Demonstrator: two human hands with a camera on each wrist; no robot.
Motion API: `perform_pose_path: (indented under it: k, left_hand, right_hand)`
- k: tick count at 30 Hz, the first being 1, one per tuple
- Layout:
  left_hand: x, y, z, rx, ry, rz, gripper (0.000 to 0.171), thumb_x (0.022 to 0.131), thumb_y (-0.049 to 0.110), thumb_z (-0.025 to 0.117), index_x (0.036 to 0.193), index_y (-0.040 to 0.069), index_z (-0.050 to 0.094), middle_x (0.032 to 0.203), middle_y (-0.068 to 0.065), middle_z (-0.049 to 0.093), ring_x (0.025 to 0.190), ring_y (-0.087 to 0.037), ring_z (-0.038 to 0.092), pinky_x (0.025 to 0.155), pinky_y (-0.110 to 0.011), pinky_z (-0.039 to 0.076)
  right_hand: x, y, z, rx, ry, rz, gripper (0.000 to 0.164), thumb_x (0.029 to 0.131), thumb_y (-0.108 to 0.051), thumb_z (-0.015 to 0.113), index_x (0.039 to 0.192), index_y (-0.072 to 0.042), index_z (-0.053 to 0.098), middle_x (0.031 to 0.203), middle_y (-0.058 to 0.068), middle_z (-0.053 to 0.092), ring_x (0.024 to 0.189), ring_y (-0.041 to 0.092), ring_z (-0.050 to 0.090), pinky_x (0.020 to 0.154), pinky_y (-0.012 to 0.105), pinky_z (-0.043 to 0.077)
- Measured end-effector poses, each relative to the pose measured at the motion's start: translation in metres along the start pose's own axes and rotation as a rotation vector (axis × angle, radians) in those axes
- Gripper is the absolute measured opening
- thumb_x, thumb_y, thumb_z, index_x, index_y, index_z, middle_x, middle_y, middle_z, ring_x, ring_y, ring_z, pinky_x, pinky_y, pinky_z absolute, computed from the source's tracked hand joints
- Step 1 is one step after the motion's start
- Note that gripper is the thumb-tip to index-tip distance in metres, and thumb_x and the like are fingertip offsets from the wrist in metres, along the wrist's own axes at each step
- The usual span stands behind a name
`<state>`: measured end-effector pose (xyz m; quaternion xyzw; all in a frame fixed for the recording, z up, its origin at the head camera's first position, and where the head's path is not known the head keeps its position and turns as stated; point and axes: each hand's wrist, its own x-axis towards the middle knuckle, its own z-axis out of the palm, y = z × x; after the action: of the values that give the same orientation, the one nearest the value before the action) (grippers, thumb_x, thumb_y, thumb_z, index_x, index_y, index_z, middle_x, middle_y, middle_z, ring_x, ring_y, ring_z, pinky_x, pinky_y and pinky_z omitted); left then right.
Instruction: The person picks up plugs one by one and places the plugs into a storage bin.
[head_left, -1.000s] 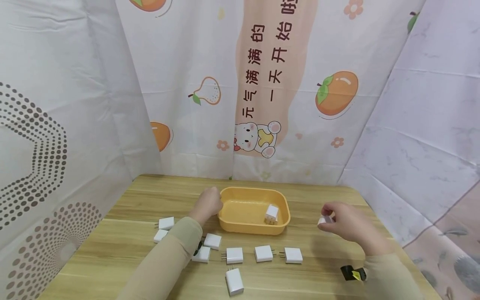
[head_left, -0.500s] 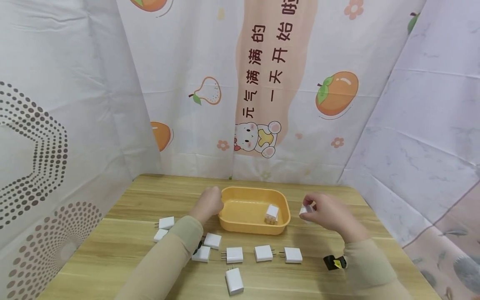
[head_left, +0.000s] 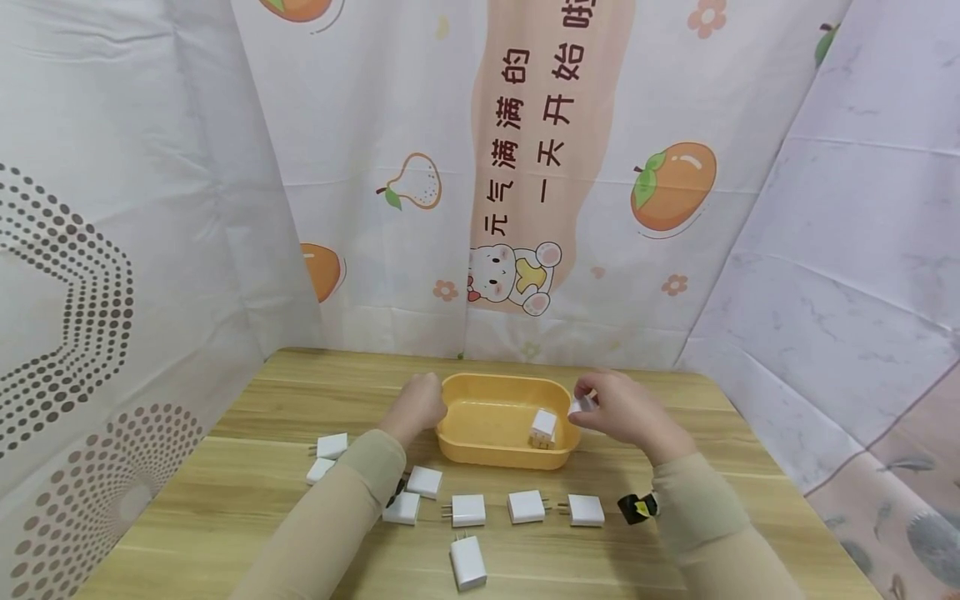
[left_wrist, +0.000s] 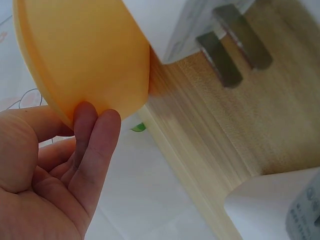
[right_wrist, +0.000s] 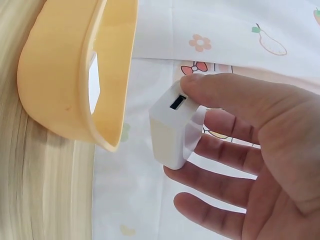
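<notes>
My left hand (head_left: 417, 408) pinches the left end of the yellow plastic basin (head_left: 487, 455); the left wrist view shows its fingers on the rim (left_wrist: 55, 112). Between the thumb and fingers of my right hand (head_left: 624, 413) is a white USB charger (right_wrist: 172, 132), its port facing the camera in the right wrist view. This charger is just beyond the basin's right rim, apart from it. Inside the basin, toward the right, white chargers (head_left: 543, 423) lie close together, their exact number hard to tell.
Several white chargers lie on the wooden table (head_left: 600, 567) in front of the basin, including a right one (head_left: 586, 510), a middle one (head_left: 468, 510) and a nearest one (head_left: 468, 562). Two more chargers (head_left: 332, 446) lie left of my left forearm. A printed curtain (head_left: 360, 275) hangs behind.
My right hand has moved left with the charger, from the table's right side to the basin's right rim. The left hand has stayed at the basin's left end.
</notes>
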<state>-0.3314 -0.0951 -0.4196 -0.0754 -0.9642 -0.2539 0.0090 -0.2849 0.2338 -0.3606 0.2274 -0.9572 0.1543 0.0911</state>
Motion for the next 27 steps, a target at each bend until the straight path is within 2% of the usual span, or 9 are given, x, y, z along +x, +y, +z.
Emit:
perform_pose_path:
  k: [5, 12, 27]
  left_hand:
    - [0.003, -0.003, -0.001, 0.006, -0.008, 0.007, 0.029, 0.082, -0.011, 0.059, 0.065, 0.009, 0.048, 0.058, -0.001, 0.043, 0.048, -0.014, 0.044, 0.042, -0.022, 0.040]
    - [0.004, -0.003, 0.001, 0.002, -0.024, 0.009, 0.041, 0.083, -0.011, 0.059, 0.057, 0.014, 0.039, 0.050, 0.002, 0.037, 0.043, -0.012, 0.043, 0.040, -0.020, 0.040]
    - [0.004, 0.000, 0.002, 0.023, -0.015, -0.005, 0.039, 0.083, -0.011, 0.059, 0.058, 0.013, 0.040, 0.053, 0.002, 0.035, 0.045, -0.012, 0.037, 0.040, -0.021, 0.037]
  right_hand:
    - [0.013, -0.009, 0.005, -0.006, -0.004, -0.021, 0.026, 0.079, -0.031, 0.083, 0.094, -0.016, 0.068, 0.090, -0.001, 0.063, 0.079, 0.017, 0.057, 0.070, 0.039, 0.049]
    - [0.022, -0.017, 0.011, 0.002, -0.028, 0.001, 0.028, 0.080, -0.033, 0.083, 0.096, -0.016, 0.068, 0.096, 0.001, 0.065, 0.082, 0.018, 0.058, 0.069, 0.040, 0.050]
    - [0.029, -0.016, 0.022, -0.044, -0.051, 0.017, 0.029, 0.079, -0.035, 0.084, 0.096, -0.018, 0.068, 0.099, -0.003, 0.064, 0.078, 0.018, 0.056, 0.065, 0.040, 0.047]
